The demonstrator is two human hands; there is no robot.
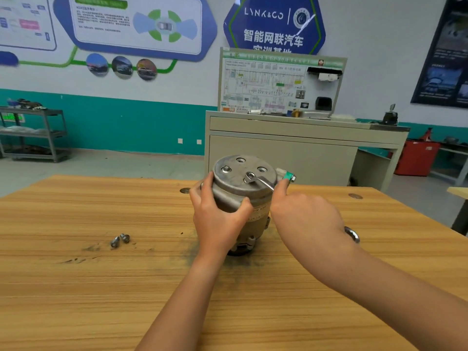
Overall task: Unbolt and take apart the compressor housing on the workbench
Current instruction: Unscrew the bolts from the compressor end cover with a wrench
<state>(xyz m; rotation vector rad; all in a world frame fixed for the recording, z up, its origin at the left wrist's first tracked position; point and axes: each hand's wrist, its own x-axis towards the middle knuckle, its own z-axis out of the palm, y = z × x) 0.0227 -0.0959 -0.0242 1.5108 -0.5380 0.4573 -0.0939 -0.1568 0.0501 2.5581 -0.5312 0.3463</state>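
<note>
A grey metal compressor (243, 183) stands upright on the wooden workbench (126, 287). Its round top cover shows one bolt (225, 170) at the left and two empty bolt holes. My left hand (217, 219) grips the housing's side, fingers wrapped round it. My right hand (301, 214) holds a steel wrench (260, 182); the ring end sits on a bolt near the cover's middle, and the wrench's other end sticks out behind my wrist. Two loose bolts (120, 239) lie on the bench to the left.
A green-capped port (287, 175) juts from the compressor's right side. Dark grime marks the bench around the base. Beyond the bench stand a grey training cabinet (291, 138), a metal shelf cart (33, 133) at left and a red container (415, 158) at right.
</note>
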